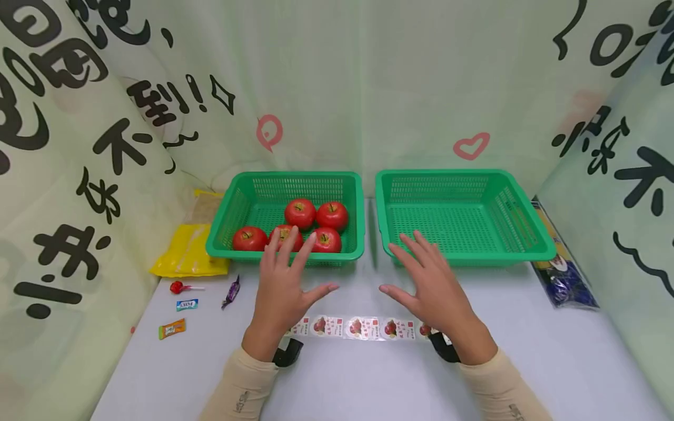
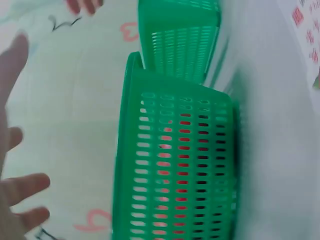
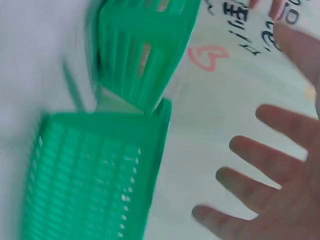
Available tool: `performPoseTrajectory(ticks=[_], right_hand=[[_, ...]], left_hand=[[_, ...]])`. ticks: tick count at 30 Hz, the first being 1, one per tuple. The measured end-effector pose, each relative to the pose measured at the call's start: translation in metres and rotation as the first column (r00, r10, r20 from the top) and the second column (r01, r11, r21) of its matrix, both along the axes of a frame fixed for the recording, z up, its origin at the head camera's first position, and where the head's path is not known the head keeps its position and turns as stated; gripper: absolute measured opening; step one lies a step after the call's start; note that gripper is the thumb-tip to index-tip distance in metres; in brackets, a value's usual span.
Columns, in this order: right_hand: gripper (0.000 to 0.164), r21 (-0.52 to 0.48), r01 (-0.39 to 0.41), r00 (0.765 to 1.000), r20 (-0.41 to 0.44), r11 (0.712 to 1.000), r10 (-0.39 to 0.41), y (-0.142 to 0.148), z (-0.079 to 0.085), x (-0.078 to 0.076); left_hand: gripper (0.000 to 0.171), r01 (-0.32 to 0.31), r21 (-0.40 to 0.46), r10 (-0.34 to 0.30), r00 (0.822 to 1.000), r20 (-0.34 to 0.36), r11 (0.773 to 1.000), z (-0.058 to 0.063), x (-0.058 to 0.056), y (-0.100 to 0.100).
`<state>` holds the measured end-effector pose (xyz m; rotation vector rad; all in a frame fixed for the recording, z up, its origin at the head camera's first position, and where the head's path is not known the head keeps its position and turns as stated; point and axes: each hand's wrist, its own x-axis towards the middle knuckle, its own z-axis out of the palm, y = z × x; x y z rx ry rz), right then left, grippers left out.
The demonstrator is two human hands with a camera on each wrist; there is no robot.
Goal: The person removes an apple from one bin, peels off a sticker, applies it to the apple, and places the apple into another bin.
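Observation:
My left hand [image 1: 284, 286] is spread with straight fingers in front of the left green basket [image 1: 231, 202], its fingertips overlapping the front rim in the head view. Several red apples [image 1: 300, 213] lie in that basket. My right hand [image 1: 434, 286] is likewise spread, fingertips near the front left corner of the right green basket [image 1: 466, 257], which holds nothing. Both hands hold nothing. Between and below the wrists runs a strip of stickers [image 1: 363, 328] printed with red fruit, flat on the table. In the left wrist view, red shows through the slots of the near basket [image 2: 175, 85].
On the left lie a yellow bag [image 1: 189, 251], a red lollipop [image 1: 178, 287], a purple wrapped candy [image 1: 230, 292], a blue packet [image 1: 186, 304] and an orange packet [image 1: 172, 328]. A dark blue and gold package [image 1: 566, 275] lies at right. A printed curtain [image 1: 411, 88] encloses the table.

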<state>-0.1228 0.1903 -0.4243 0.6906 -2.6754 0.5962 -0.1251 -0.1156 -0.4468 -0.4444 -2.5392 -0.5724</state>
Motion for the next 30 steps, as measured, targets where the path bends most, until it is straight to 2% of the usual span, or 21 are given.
performPoseTrajectory(ticks=[2,4,6,7,8,9,11,13,15,16,18,21,25,28,30], right_hand=[[0.07,-0.104,-0.014,0.999,-0.034,0.994,0.01,-0.003,-0.006,0.008],[0.063,-0.177,-0.021,0.999,-0.052,0.984,0.012,-0.004,-0.014,0.016],[0.059,-0.229,-0.013,0.999,-0.046,0.973,0.002,-0.003,-0.022,0.025],[0.057,-0.258,-0.009,0.999,-0.04,0.966,-0.001,-0.002,-0.028,0.028],[0.055,-0.286,-0.005,1.0,-0.031,0.958,-0.004,-0.002,-0.033,0.031],[0.052,-0.317,-0.001,1.0,-0.021,0.948,-0.006,-0.001,-0.038,0.032],[0.044,-0.4,0.011,1.0,0.023,0.917,-0.002,0.0,-0.049,0.033],[0.034,-0.486,0.039,0.996,0.094,0.873,0.008,0.0,-0.058,0.031],[0.025,-0.552,0.093,0.983,0.181,0.829,0.01,-0.001,-0.067,0.027],[0.023,-0.574,0.124,0.974,0.224,0.809,0.009,0.0,-0.07,0.026],[0.02,-0.597,0.173,0.957,0.289,0.784,0.009,0.002,-0.074,0.025],[0.02,-0.601,0.205,0.942,0.336,0.772,0.012,0.001,-0.078,0.025],[0.019,-0.59,0.215,0.934,0.358,0.778,0.014,-0.004,-0.08,0.027],[0.019,-0.581,0.212,0.931,0.364,0.786,0.018,-0.005,-0.082,0.027],[0.019,-0.577,0.203,0.933,0.36,0.791,0.022,-0.005,-0.083,0.026]], left_hand=[[0.083,-0.012,0.145,0.019,0.999,-0.044,0.989,-0.006,0.001,-0.005],[0.072,-0.035,0.297,0.059,0.996,-0.072,0.954,-0.013,0.001,-0.01],[0.062,-0.077,0.443,0.118,0.991,-0.064,0.893,-0.019,-0.001,-0.015],[0.058,-0.107,0.513,0.152,0.987,-0.047,0.852,-0.022,-0.004,-0.018],[0.054,-0.141,0.579,0.19,0.981,-0.025,0.803,-0.025,-0.006,-0.021],[0.051,-0.18,0.644,0.23,0.973,0.007,0.744,-0.028,-0.009,-0.025],[0.046,-0.265,0.749,0.307,0.948,0.087,0.607,-0.033,-0.016,-0.033],[0.045,-0.34,0.815,0.371,0.913,0.167,0.47,-0.036,-0.02,-0.041],[0.045,-0.392,0.845,0.41,0.882,0.232,0.363,-0.04,-0.023,-0.048],[0.047,-0.406,0.853,0.422,0.871,0.253,0.329,-0.042,-0.024,-0.05],[0.053,-0.427,0.856,0.435,0.856,0.28,0.29,-0.045,-0.025,-0.053],[0.066,-0.438,0.86,0.434,0.849,0.3,0.261,-0.047,-0.028,-0.056],[0.083,-0.466,0.847,0.409,0.846,0.342,0.257,-0.049,-0.032,-0.06],[0.088,-0.491,0.828,0.374,0.846,0.379,0.272,-0.052,-0.033,-0.064],[0.089,-0.483,0.832,0.33,0.859,0.391,0.273,-0.053,-0.034,-0.066]])
